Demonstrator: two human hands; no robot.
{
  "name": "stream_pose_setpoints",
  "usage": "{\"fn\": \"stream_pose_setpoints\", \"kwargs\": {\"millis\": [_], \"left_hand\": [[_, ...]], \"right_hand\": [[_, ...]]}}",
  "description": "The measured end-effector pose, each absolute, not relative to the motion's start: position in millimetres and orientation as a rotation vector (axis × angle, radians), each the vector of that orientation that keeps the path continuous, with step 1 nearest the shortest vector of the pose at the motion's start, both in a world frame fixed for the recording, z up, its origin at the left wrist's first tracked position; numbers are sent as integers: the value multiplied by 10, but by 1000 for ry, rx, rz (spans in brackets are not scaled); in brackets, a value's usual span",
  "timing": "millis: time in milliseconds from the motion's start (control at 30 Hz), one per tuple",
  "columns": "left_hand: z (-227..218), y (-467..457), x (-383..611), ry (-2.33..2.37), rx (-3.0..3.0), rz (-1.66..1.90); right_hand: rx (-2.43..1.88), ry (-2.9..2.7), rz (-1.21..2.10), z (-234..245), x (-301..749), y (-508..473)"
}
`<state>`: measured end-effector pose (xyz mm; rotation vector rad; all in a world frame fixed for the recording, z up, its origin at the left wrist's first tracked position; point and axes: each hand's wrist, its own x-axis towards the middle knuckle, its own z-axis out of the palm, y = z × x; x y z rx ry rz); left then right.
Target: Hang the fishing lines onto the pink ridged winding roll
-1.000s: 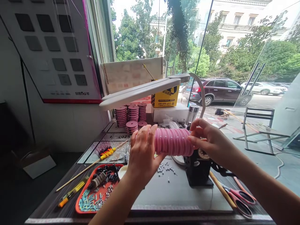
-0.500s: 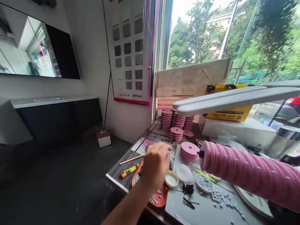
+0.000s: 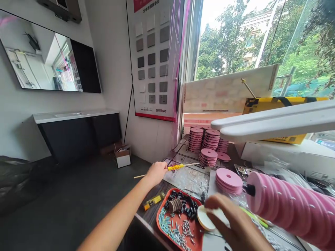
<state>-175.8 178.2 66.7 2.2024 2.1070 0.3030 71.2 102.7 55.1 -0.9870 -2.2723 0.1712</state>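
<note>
My left hand (image 3: 156, 173) is closed around a thin wooden stick (image 3: 192, 164) with a yellow section (image 3: 176, 167) just beyond the fingers. The stick sticks out on both sides of the fist, above the table's left edge. My right hand (image 3: 234, 219), somewhat blurred, hovers at the lower right with thumb and fingers apart. It is beside a shallow cream dish (image 3: 205, 219) and partly covers what lies behind it. Between the hands stands an orange tray (image 3: 192, 228) holding black parts, blue-green plugs, small screws and a brown ribbed roll (image 3: 175, 205).
A yellow-handled tool (image 3: 154, 200) lies left of the tray. Pink discs stand in stacks (image 3: 196, 139), with another stack (image 3: 229, 179) nearer. A long pink ribbed roll (image 3: 290, 204) juts in from the right, below white bars (image 3: 269, 122). A yellow box (image 3: 288, 139) is behind.
My left hand has moved left, off the tray, and now grips the stick. My right hand has come into view at the lower right. The view has shifted left.
</note>
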Motion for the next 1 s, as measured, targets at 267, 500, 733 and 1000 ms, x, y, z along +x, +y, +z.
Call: {"fn": "stream_pose_setpoints", "kwargs": {"millis": [267,500,733,1000], "left_hand": [[1196,1379,-2080,1810,2402,478],[1186,1294,-2314,1749,2362,521],[1208,1307,-2748,1883,2281,547],[1326,1130,-2885,1983,2180,595]], "right_hand": [[-1083,-2351,-137,750,-67,1905],[-1047,-2541,-208,737,-83,1920],[-1428,-2568,-208,621,233,2228],[-1660,-2707,-151,427,430,2202]]}}
